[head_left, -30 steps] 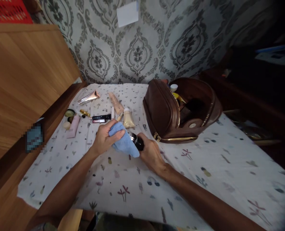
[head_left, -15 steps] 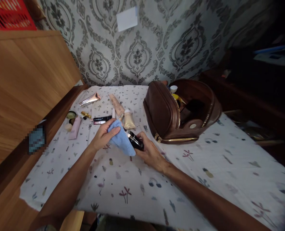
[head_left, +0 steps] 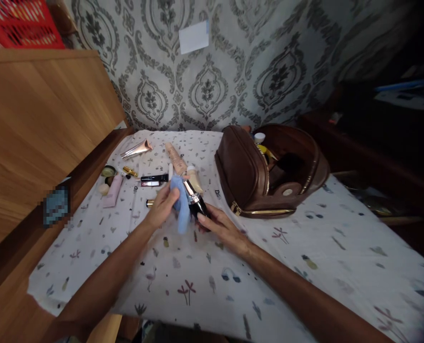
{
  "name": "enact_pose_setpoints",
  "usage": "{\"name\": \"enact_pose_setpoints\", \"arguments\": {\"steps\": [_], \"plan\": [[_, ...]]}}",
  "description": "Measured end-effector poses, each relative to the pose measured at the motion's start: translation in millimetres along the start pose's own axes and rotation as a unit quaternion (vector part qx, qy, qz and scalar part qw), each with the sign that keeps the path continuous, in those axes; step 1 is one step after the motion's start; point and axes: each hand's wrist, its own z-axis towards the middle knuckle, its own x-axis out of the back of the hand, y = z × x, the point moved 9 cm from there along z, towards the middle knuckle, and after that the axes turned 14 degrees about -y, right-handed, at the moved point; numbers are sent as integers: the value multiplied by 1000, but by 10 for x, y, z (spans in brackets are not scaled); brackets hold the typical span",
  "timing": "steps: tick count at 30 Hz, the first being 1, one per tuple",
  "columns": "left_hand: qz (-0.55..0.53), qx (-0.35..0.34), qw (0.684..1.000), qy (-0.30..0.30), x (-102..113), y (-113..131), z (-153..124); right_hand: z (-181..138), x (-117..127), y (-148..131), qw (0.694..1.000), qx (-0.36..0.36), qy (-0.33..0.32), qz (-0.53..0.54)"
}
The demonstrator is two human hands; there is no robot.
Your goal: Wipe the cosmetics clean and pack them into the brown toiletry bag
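My left hand (head_left: 160, 208) pinches a light blue cloth (head_left: 183, 216), which hangs down in a fold from the fingers. Held in my right hand (head_left: 228, 229) is a black cosmetic bottle (head_left: 198, 205) with a shiny silver collar and upper part. It tilts up and to the left, its top against or just beside the cloth; I cannot tell whether they touch. Behind the bottle lies a cream tube (head_left: 194, 179) with a white cap, partly hidden. A small gold-and-black item (head_left: 149, 203) shows beside my left hand.
An open brown makeup bag (head_left: 242, 174) stands right of my hands. Left and behind lie a pink tube (head_left: 113, 191), a rose-gold tube (head_left: 136, 149), a beige tube (head_left: 176, 158) and a black tube (head_left: 154, 178). A wooden panel (head_left: 47, 109) borders the left side.
The cloth has come away from the bottle's side toward the left and is bunched up, baring more of the silver part. The small gold-and-black item has come into sight.
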Motion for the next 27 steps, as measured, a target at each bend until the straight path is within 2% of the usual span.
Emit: {"name": "enact_pose_setpoints", "arguments": {"steps": [4,7,9,12,15,19,24,27], "plan": [[-107,67,990,-59,-329,-226,-72,3,-84,44,999,-5,-37,31],[-163,94,980,-66,-431,-289,-99,-8,-132,84,996,-6,-48,78],[-173,106,978,-51,-422,-311,-92,-15,-183,137,989,-20,-60,133],[-164,115,980,6,-329,-354,-86,-21,-257,200,979,-46,-71,185],[-114,132,984,26,-292,-379,-109,-10,-271,193,984,-49,-52,165],[-27,117,992,26,-294,-282,-154,2,-262,152,993,-36,-15,115],[-33,96,992,81,-203,-279,-183,0,-318,194,989,-37,-32,143],[-35,78,991,100,-142,-274,-163,-8,-239,176,991,-26,-6,130]]}}
